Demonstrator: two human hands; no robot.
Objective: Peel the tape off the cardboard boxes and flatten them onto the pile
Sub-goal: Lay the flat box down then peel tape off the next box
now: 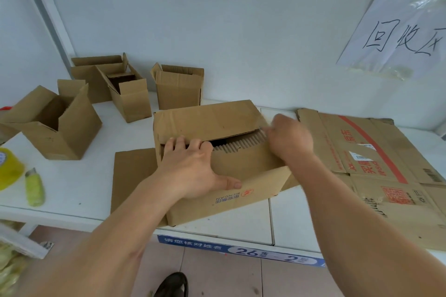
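Left hand [193,166] was spread flat on the near flap of the box [217,159], fingers reaching over the flap's edge at the gap and thumb stretched out along the front, so pressing down rather than gripping. Right hand [289,140] was curled at the right end of the seam, looking like it pinched something there, probably the tape end, though the tape itself was too blurry to make out. The box sat in the middle of the white table [72,176], right at the front edge, with its top flaps already parted a bit.

So I'd say this was the tape-peeling step on that box, flattening not started yet. Next move likely calls for pulling along the seam while the left hand holds the box steady, then collapsing it.

The pile of flattened cardboard [376,171] lay just to the right, close by. A loose flat piece [132,176] sat just left of the box. Four open boxes [130,94] waited further back on the left. A yellow tape roll [9,169] and a small green cutter-looking thing [35,188] were at the far left edge.
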